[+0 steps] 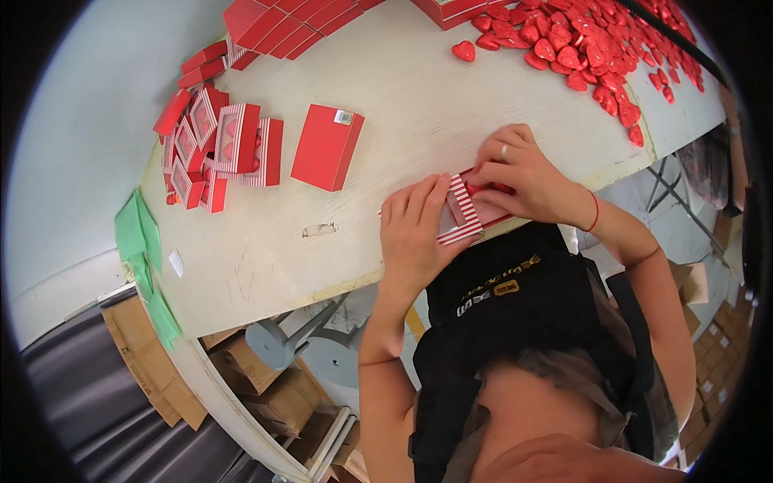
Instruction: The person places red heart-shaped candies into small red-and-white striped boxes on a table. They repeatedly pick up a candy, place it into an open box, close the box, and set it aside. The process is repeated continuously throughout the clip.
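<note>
At the table's near edge, my left hand [413, 220] grips a box sleeve [465, 208] with red and white stripes and a clear window. From the sleeve's right end a red tray [492, 216] with a pale inside sticks partly out. My right hand [522, 175], a ring on one finger, has its fingertips in that tray on a red foil heart [496, 188]. Its fingers hide part of the foil, so how many hearts lie there is unclear. Left of the hands a closed red box [326, 148] with a printed label lies on the table.
Striped window boxes [235, 139] with hearts inside lie heaped at the left. Red boxes [290, 24] are stacked at the back. Loose foil hearts [567, 48] spread over the back right. Green tape [142, 241] hangs on the left table edge; stools [332, 359] and cartons [284, 398] stand below.
</note>
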The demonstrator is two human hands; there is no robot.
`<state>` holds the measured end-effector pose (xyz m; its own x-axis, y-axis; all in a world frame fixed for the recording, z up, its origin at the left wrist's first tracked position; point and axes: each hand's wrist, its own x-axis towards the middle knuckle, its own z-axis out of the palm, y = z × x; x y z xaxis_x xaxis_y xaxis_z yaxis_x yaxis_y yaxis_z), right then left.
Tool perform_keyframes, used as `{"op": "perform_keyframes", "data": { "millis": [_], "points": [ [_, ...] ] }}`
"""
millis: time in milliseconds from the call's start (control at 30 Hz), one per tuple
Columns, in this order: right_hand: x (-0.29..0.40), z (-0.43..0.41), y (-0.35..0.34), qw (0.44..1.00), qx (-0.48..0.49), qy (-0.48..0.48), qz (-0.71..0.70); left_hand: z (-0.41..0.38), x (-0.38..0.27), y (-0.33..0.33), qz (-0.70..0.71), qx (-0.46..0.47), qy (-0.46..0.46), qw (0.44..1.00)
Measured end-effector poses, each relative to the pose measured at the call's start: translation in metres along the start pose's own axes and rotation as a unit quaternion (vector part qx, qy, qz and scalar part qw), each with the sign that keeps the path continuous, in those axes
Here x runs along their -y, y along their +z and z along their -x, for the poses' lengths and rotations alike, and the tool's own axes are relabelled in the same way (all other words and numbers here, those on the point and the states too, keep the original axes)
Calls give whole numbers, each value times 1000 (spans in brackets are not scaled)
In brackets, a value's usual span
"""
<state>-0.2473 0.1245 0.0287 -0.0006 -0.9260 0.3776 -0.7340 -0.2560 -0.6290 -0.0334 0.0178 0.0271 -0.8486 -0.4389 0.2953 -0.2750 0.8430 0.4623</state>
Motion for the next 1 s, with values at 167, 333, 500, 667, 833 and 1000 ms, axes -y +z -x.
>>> {"op": "perform_keyframes", "data": {
  "millis": [167, 333, 500, 667, 833, 1000],
  "points": [
    [2, 21, 0, 999, -3, -18, 32, 3, -1, 2, -5, -12, -1, 1000],
    [9, 18, 8, 1000, -6, 0, 25, 1, -2, 3, -5, -10, 1, 1000],
    [13, 16, 9, 998, -45, 40, 11, -1, -1, 3, -3, -2, 4, 1000],
    [10, 18, 11, 991, -35, 112, -63, -1, 1, 1, -7, -1, 3, 1000],
    [18, 27, 12, 996, -57, 67, 26, 0, -1, 5, -7, -15, 9, 1000],
    [30, 26, 6, 989, 24, 42, 141, 3, 2, 4, -14, 30, 3, 999]
  ]
}}
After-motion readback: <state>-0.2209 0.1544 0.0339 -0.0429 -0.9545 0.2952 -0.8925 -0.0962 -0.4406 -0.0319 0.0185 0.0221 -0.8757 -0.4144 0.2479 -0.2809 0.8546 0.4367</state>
